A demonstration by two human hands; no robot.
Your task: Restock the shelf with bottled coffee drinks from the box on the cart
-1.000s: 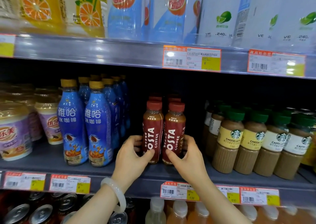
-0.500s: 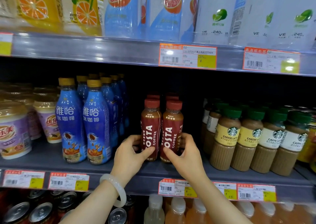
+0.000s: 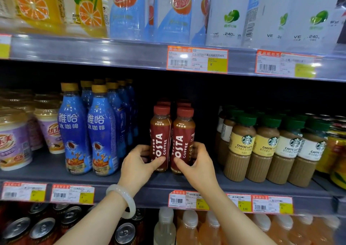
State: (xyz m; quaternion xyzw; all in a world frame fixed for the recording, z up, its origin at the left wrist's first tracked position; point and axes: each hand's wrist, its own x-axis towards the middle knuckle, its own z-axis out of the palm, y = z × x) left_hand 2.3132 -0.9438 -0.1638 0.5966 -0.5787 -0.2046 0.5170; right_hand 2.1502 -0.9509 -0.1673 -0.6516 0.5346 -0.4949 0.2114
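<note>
Two dark red Costa coffee bottles stand upright side by side on the grey middle shelf [image 3: 56,175]. My left hand [image 3: 137,163] grips the left Costa bottle [image 3: 160,132] low down, thumb across its front. My right hand [image 3: 198,165] grips the right Costa bottle [image 3: 183,134] the same way. More red-capped Costa bottles [image 3: 173,102] stand in rows behind them, mostly hidden. The box and the cart are out of view.
Tall blue coffee bottles [image 3: 88,127] stand close on the left, green-capped Starbucks bottles [image 3: 265,143] on the right. Purple milk-tea cups [image 3: 16,140] sit far left. Juice cartons [image 3: 168,11] fill the shelf above; cans [image 3: 43,229] and pale bottles [image 3: 189,228] sit below.
Both hands have stayed curled round the two front Costa bottles. The bottles and hands have shifted slightly deeper onto the shelf.
</note>
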